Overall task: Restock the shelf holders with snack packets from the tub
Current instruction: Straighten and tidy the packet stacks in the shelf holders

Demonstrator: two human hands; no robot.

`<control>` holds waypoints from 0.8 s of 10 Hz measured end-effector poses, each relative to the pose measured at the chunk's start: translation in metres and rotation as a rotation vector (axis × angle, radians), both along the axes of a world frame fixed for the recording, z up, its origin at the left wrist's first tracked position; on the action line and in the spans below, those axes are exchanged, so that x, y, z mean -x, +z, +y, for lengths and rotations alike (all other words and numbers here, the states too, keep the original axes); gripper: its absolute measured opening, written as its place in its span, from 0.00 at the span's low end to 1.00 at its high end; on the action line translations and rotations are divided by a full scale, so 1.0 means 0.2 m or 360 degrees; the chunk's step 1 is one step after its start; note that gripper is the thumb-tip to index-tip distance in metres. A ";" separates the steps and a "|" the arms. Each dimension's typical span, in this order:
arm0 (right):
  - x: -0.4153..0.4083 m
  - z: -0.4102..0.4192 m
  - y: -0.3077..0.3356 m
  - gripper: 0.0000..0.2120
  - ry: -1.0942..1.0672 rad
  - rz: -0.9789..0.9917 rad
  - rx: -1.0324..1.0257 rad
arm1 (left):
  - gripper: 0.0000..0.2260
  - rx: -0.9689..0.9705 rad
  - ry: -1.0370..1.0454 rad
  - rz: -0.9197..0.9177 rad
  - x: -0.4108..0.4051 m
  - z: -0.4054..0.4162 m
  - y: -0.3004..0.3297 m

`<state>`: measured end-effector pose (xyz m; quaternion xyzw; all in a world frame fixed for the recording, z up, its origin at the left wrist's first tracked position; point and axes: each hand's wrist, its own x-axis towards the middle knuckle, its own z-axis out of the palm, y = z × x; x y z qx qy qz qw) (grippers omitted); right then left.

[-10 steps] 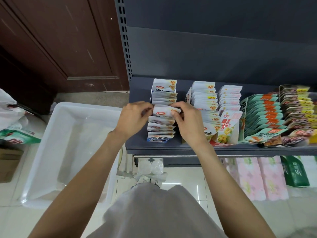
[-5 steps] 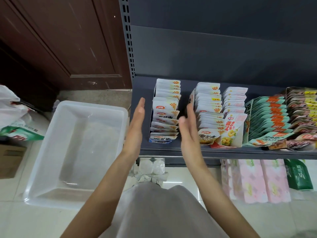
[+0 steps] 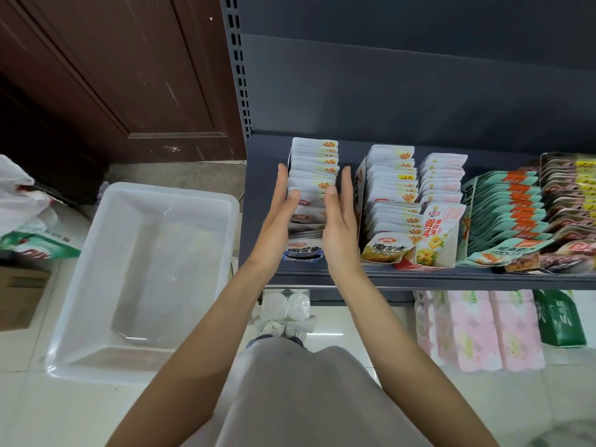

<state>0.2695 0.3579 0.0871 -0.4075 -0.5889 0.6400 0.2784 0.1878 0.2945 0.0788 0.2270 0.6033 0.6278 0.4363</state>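
Observation:
A row of white snack packets [image 3: 314,169] stands in the leftmost holder [image 3: 303,254] on the dark shelf [image 3: 419,279]. My left hand [image 3: 277,217] lies flat against the row's left side, fingers straight. My right hand [image 3: 340,221] presses flat on the row's right side. Neither hand holds a packet. The white plastic tub [image 3: 80,311] sits on the floor to the left with no packets visible in it.
More holders fill the shelf to the right: white packets [image 3: 392,188], teal and orange packets [image 3: 509,214], dark packets [image 3: 571,201]. Pink tissue packs [image 3: 483,330] and a green bag [image 3: 559,321] lie below the shelf. A brown door [image 3: 113,66], a cardboard box [image 3: 19,295] and bags [image 3: 25,221] are at left.
A second ago both hands were pinching a packet into the row. They let go, opened flat, and have now closed in against the two sides of the row.

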 end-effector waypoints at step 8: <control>-0.20 -0.15 -0.07 0.33 0.0132 0.0031 0.0015 | 0.32 -0.0067 0.0186 0.0371 -0.03 -0.18 -0.02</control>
